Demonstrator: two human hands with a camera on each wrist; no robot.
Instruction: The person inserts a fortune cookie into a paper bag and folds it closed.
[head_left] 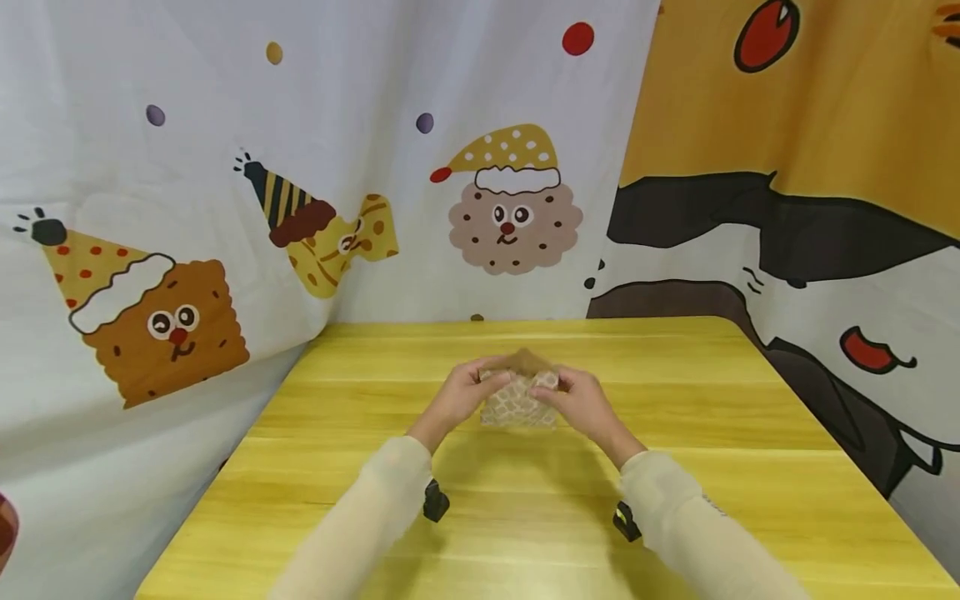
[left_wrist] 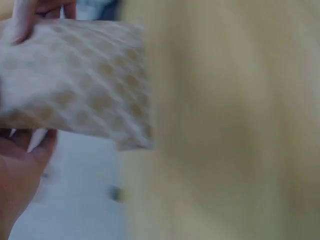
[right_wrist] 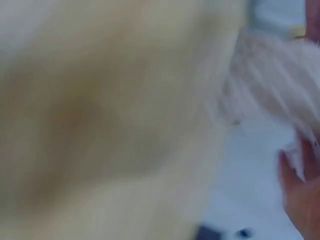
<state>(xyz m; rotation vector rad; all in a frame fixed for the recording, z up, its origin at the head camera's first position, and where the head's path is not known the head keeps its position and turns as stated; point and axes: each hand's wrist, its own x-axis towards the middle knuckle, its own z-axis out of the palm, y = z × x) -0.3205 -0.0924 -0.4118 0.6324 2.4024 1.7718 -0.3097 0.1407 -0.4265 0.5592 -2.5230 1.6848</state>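
Note:
A small brown paper bag (head_left: 517, 411) with a white honeycomb-like pattern is held up over the table between both hands. Its plain brown upper part (head_left: 523, 360) sticks up behind the fingers. On the left side my left hand (head_left: 465, 395) grips the top of it, thumb across the patterned front. My right hand (head_left: 587, 403) pinches the opposite upper side in the same way, and the two thumbs point at each other. In the left wrist view the bag (left_wrist: 95, 75) looks puffed and creased. The right wrist view shows the bag (right_wrist: 275, 75) badly blurred.
A yellow wood-grain table (head_left: 360, 500) spreads below the hands. Behind it hangs a white curtain (head_left: 375, 50) printed with cartoon biscuits. Black wrist devices (head_left: 435, 502) sit under both cream sleeves (head_left: 352, 525).

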